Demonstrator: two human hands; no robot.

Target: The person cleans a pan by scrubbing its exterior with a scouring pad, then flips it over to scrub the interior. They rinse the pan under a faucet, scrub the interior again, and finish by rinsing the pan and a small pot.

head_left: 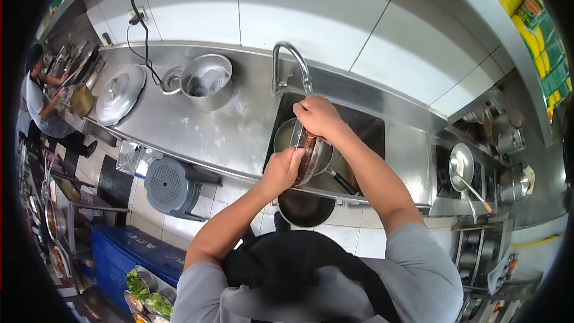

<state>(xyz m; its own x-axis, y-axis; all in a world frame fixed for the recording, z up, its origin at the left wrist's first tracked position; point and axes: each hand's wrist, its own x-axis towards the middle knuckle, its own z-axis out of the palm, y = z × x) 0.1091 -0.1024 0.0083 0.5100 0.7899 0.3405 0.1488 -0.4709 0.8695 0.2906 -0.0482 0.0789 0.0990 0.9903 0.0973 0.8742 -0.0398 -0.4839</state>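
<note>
Over the sink (372, 134), both my hands grip a round, see-through bowl (310, 160) that is tilted on its side. Something reddish-brown shows in or through it; I cannot make out what. My left hand (282, 171) is closed on the near left edge, thumb on the rim. My right hand (321, 119) is closed on the far edge, just below the spout of the faucet (291, 54). Beneath the bowl, a pan (283, 137) sits in the sink, partly hidden. A black handle (345, 184) lies at the sink's front right.
On the steel counter (251, 90) stand a metal pot (206, 82) and a large lid (121, 94). A dark wok (306, 208) is below the sink's front edge. A grey stool (170, 185) stands on the floor. Another person (45, 98) works at far left.
</note>
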